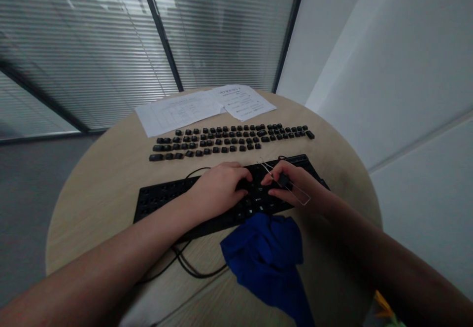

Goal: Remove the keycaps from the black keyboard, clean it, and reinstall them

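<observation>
A black keyboard [162, 201] lies across the table, many of its keycaps off on the left part and some still fitted on the right. My left hand [221, 186] rests on its middle; the thumb and index finger are bent and apart, with only dark keyboard visible between them. A wire keycap puller [303, 198] with a dark middle is in the grip of my right hand [297, 181], over the keyboard's right part. The fingertips of that hand come close to the keys, and whether they touch them cannot be made out.
Loose black keycaps [207, 144] lie in rows beyond the keyboard. Printed papers [181, 112] are at the back of the round wooden table [84, 203]. A crumpled blue cloth [264, 250] and a black cable [199, 274] lie nearer me. Blinds and a white wall surround the table.
</observation>
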`<state>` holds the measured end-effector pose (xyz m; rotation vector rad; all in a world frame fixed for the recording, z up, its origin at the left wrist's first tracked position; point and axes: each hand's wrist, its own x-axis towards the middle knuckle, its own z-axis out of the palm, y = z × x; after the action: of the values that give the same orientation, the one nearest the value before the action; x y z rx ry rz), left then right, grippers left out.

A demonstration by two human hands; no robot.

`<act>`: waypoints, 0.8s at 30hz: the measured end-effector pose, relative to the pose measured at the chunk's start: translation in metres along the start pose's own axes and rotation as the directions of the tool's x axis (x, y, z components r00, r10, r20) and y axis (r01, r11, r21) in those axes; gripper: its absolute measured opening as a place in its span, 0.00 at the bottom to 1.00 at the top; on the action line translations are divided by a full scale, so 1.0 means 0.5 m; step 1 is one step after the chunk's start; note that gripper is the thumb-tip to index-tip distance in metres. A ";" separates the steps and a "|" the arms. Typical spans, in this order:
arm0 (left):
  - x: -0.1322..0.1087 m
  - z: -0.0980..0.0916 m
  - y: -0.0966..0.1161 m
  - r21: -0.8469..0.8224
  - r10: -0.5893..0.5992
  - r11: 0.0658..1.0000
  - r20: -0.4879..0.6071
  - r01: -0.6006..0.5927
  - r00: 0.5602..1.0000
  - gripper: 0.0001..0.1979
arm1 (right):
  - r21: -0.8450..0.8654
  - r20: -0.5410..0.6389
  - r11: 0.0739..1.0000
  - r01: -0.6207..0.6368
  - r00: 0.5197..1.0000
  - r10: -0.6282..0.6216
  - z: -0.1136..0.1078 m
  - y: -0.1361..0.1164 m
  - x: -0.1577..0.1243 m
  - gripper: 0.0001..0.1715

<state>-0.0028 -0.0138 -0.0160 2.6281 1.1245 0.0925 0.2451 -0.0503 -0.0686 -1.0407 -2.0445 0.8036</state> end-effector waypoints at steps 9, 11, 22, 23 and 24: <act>-0.012 0.003 -0.020 0.064 -0.040 0.997 -0.018 0.041 0.999 0.26 | -0.219 0.087 0.975 -0.032 0.995 0.052 0.004 -0.034 -0.006 0.13; -0.012 0.007 -0.023 0.019 -0.046 0.999 0.002 0.046 0.999 0.29 | -0.192 0.070 0.980 -0.055 0.995 0.070 0.007 -0.033 -0.003 0.12; -0.003 0.010 -0.027 -0.047 -0.060 0.997 0.032 0.062 0.998 0.28 | -0.126 -0.026 0.977 -0.174 0.985 0.172 0.014 -0.030 0.001 0.15; -0.002 0.010 -0.027 -0.045 -0.065 0.997 0.034 0.067 0.997 0.28 | -0.122 -0.028 0.978 -0.172 0.985 0.170 0.013 -0.030 -0.001 0.15; -0.002 0.009 -0.026 -0.041 -0.069 0.997 0.033 0.070 0.997 0.28 | -0.113 -0.033 0.979 -0.171 0.985 0.169 0.013 -0.029 -0.003 0.16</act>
<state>-0.0120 -0.0071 -0.0240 2.5423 1.1890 0.0595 0.2347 -0.0602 -0.0616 -1.2982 -2.0220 0.7614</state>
